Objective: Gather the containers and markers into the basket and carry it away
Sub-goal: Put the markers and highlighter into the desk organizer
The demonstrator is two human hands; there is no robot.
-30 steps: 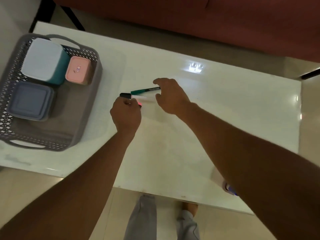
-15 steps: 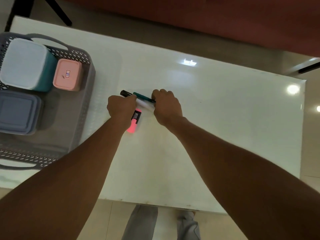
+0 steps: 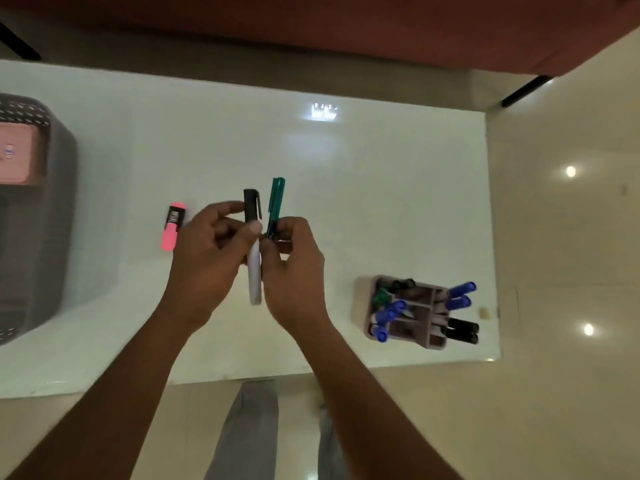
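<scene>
Above the middle of the white table [image 3: 381, 188], my left hand [image 3: 207, 261] holds a white marker with a black cap [image 3: 252, 237] upright. My right hand [image 3: 294, 268] pinches a green pen [image 3: 276, 202] right beside it. A pink highlighter [image 3: 173, 226] lies flat on the table just left of my left hand. The grey basket [image 3: 55, 216] is at the far left edge, with a pink container [image 3: 19, 154] inside. A pinkish marker holder [image 3: 412, 310] with several blue, black and green markers stands near the front right corner.
A dark red sofa [image 3: 346, 22] runs along the far side of the table. Beige tiled floor lies to the right and in front, and my grey trouser legs [image 3: 249, 431] show below the table's front edge.
Both hands have lifted off the table with the white marker and the green pen. The pink highlighter stays lying on the table. The view has swung right, bringing the marker holder into sight.
</scene>
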